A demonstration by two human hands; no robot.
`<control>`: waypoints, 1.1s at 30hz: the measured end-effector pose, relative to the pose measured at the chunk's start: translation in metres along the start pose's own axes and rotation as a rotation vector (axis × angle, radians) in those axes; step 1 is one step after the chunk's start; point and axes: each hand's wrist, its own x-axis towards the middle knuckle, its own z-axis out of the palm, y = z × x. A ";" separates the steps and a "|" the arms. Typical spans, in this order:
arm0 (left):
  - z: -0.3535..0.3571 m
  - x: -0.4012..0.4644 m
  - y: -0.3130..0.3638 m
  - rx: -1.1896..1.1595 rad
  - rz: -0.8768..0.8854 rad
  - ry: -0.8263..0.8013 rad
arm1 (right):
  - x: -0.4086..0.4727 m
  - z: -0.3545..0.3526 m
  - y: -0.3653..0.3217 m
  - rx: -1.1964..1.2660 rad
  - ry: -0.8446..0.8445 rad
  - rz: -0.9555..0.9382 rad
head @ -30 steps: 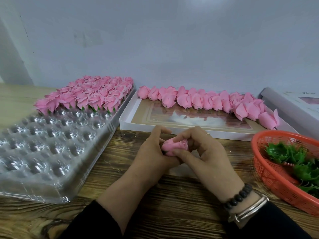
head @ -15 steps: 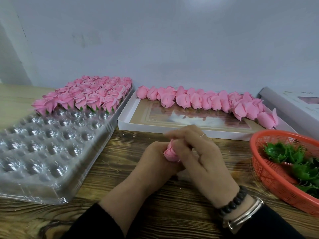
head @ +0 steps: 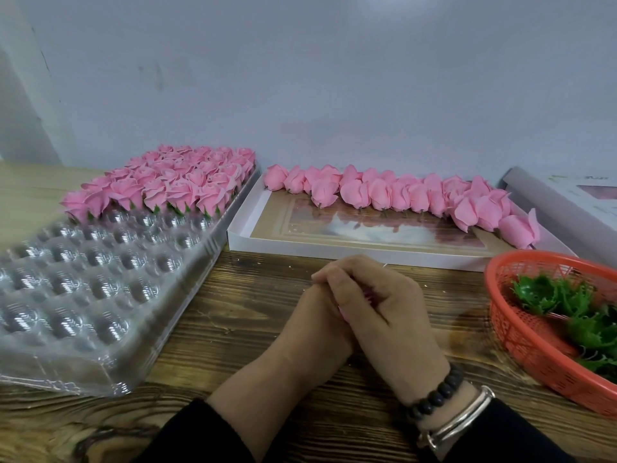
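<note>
Snugly, left hand (head: 312, 329) and right hand (head: 384, 307) clasp pink rose (head: 344, 311).

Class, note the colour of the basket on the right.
The basket is orange-red, best in the head view.

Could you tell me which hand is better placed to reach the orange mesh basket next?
Probably the right hand: it sits nearer the orange mesh basket of green plastic leaf pieces; the left hand lies beyond it, both holding a pink rosebud.
</note>
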 end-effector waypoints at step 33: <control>0.004 -0.006 -0.001 -0.036 0.011 -0.003 | 0.001 -0.002 -0.003 -0.063 -0.059 0.000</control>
